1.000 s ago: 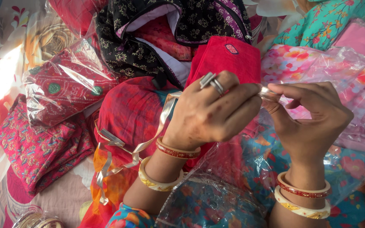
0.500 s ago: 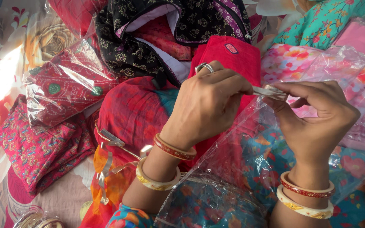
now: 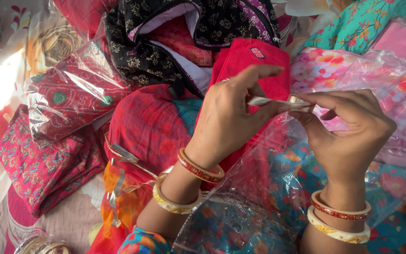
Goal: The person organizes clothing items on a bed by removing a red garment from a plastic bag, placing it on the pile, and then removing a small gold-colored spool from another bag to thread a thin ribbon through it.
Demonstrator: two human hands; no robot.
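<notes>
My left hand (image 3: pixel 229 120) and my right hand (image 3: pixel 348 129) meet in the middle of the view, both pinching a narrow shiny ribbon (image 3: pixel 271 101) stretched between their fingertips. The ribbon's loose end trails down by my left wrist and curls over the orange cloth (image 3: pixel 118 188). Below my hands lies a clear plastic bag (image 3: pixel 259 188) with blue floral fabric inside. Both wrists wear red and cream bangles. A red folded garment (image 3: pixel 254 59) sits just behind my left hand.
A black printed bag (image 3: pixel 184 33) lies open at the top. A plastic-wrapped red dotted fabric (image 3: pixel 71 96) and a pink patterned cloth (image 3: pixel 43 164) lie at left. Pink floral fabric in plastic (image 3: pixel 353 66) and teal cloth (image 3: pixel 363 21) fill the right.
My left hand has rolled so the rings turned out of sight, and its fingers have opened along the ribbon. The ribbon now lies straighter between both hands. My right hand barely moved.
</notes>
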